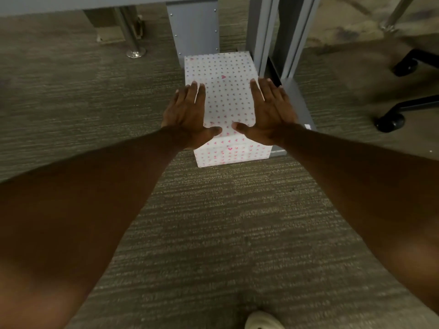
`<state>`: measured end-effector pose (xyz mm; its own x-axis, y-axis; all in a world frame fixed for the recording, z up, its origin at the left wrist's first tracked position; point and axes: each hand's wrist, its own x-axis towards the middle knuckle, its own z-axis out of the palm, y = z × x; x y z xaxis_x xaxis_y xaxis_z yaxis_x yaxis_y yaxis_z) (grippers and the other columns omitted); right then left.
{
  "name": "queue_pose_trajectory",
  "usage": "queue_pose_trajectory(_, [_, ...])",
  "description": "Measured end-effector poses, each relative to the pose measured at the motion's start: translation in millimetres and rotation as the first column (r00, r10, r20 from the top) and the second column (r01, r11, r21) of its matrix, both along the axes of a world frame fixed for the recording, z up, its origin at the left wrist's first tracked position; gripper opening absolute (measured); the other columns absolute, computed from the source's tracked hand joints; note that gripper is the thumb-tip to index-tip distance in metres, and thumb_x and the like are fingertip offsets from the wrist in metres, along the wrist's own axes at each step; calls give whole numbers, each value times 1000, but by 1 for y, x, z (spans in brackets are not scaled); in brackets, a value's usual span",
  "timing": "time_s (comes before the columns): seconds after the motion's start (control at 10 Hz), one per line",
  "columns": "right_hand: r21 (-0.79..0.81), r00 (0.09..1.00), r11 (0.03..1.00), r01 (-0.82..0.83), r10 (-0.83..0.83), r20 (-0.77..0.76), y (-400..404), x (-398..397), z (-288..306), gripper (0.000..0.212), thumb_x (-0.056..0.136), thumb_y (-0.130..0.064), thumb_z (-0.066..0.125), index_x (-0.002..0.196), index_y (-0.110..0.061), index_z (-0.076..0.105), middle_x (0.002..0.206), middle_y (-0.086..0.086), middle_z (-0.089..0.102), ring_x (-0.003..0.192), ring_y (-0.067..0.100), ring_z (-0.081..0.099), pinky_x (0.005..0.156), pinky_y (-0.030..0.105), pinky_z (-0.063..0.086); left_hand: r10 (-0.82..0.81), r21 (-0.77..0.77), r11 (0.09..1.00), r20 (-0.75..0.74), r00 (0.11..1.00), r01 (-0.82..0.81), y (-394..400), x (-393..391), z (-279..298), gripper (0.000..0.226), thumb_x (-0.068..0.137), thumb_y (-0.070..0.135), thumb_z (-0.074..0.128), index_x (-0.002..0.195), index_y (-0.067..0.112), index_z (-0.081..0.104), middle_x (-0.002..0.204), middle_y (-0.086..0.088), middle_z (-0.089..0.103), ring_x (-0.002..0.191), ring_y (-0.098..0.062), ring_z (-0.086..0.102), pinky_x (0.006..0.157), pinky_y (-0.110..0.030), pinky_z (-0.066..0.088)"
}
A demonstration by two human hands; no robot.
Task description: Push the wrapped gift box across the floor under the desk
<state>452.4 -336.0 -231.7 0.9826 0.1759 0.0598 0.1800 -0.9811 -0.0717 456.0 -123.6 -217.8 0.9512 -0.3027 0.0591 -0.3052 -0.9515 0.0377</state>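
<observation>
The wrapped gift box (225, 96), white paper with small pink hearts, lies lengthwise on the grey carpet with its far end close to a grey desk panel (194, 27). My left hand (190, 115) rests flat on the box's left top edge, fingers spread and pointing away from me. My right hand (268, 112) lies flat on the right top edge the same way. Both thumbs point inward near the box's near end and almost meet. Neither hand grips the box. The desk's edge (71, 3) runs along the top of the view.
A grey metal desk leg and foot (292, 96) stand right against the box's right side. A chrome post with a round foot (135, 52) is at the back left. Black chair casters (389, 122) are at the right. A light shoe (263, 321) shows at the bottom.
</observation>
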Motion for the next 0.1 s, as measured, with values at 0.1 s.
queue_pose_trajectory(0.1, [17, 1000, 1000, 14, -15, 16, 1, -25, 21, 114, 84, -79, 41, 161, -9, -4, 171, 16, -2, 158, 33, -2, 126, 50, -1, -24, -5, 1000, 4, 1000, 24, -2, -23, 21, 109, 80, 63, 58, 155, 5, 3, 164, -19, 5, 151, -36, 7, 122, -48, 7])
